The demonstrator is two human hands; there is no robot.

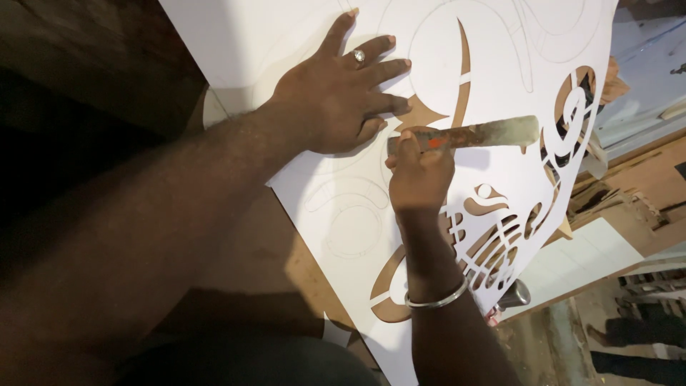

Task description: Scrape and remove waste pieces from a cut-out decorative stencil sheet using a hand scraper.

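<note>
Pressing left hand (336, 100) flat, fingers spread, on white flat board with curved cut-outs (343, 214); our right hand (420, 175) grip closed round worn flat metal chisel (464, 134). Beyond grip, cut-outs finished; beside it, pencilled curves uncut.

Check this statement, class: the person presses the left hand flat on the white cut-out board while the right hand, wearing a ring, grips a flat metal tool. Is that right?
Not quite. The head view shows the ring on the left hand, which presses flat on the white cut-out board. The right hand grips the flat metal tool and wears a metal bangle at the wrist, no ring.
</note>
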